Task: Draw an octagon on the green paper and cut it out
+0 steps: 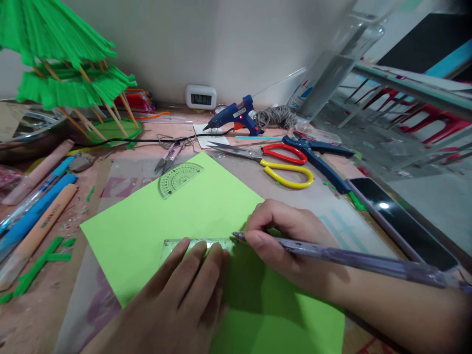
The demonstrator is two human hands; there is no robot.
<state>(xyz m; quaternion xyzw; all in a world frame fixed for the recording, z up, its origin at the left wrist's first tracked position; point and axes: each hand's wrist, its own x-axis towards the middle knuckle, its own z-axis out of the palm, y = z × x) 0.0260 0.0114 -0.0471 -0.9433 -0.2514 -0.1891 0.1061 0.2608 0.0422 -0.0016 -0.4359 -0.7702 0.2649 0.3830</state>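
Observation:
A light green sheet of paper (217, 196) lies at an angle before me. My left hand (184, 290) presses its outstretched fingertips on a clear ruler (170, 243) on the sheet; the fingers cover much of the ruler. My right hand (291, 241) is closed around a pen (346, 258). The pen's tip is near the ruler's right end, at its upper edge; I cannot tell whether it touches the paper. Farther up the sheet rests a clear protractor (180, 179).
Behind the sheet are scissors (287, 167), a blue glue gun (236, 115), small pliers (171, 155) and blue-handled pliers (320, 160). A phone (398, 216) lies right. Pens and markers (40, 226) lie left, below a green tiered model (77, 88). A digital clock (201, 97) stands by the wall.

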